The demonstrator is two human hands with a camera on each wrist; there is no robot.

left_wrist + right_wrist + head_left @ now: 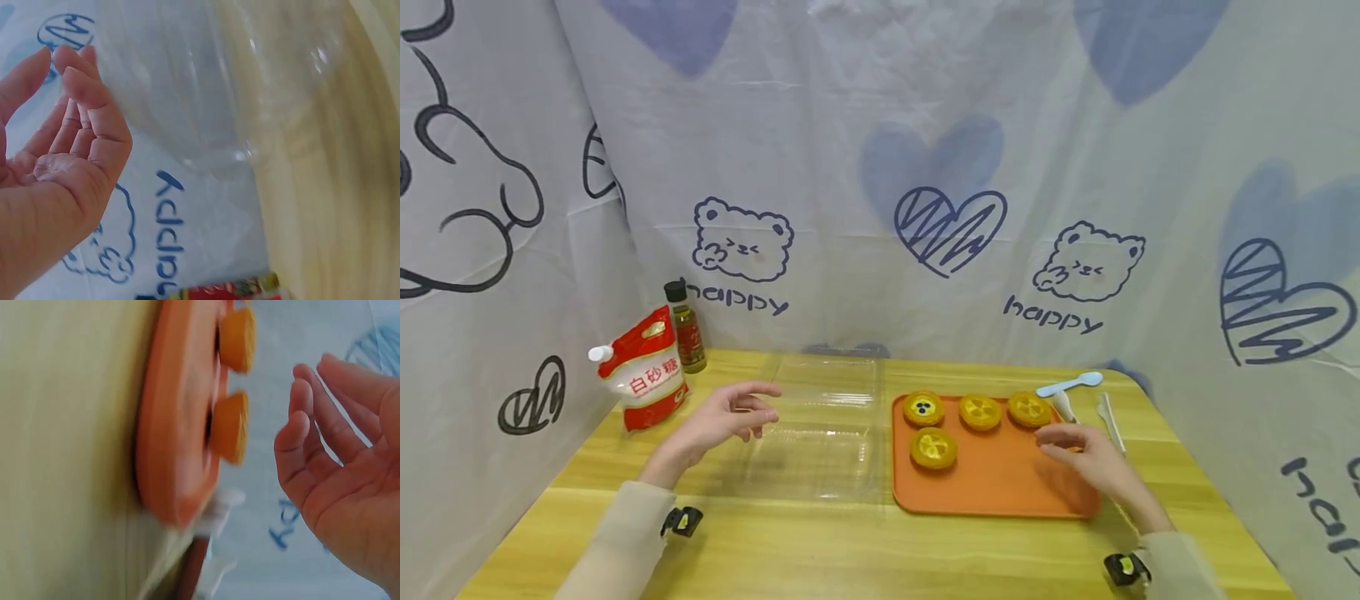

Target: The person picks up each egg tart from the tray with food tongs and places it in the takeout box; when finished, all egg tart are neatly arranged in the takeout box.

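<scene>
My left hand [733, 414] hovers at the left side of a clear plastic box [868, 442], which lies with its lid raised. In the left wrist view the fingers [87, 94] bend loosely and hold nothing. Over the right part of an orange tray [985, 487] hangs my right hand [1090, 454], also holding nothing. Egg tarts sit on the tray: one with dark berries [923, 408], one below it [933, 448], and others [981, 412] along the back edge. A bit of yellow-orange shows behind the right hand, mostly hidden. The right wrist view shows a tart [230, 428] apart from that hand.
A red and white sugar bag [651, 375] stands at the back left, beside a dark-capped bottle [689, 337]. Behind the tray's right corner lie a light blue spoon [1071, 384] and white utensils [1110, 423]. A printed curtain [835, 275] closes off the back and sides.
</scene>
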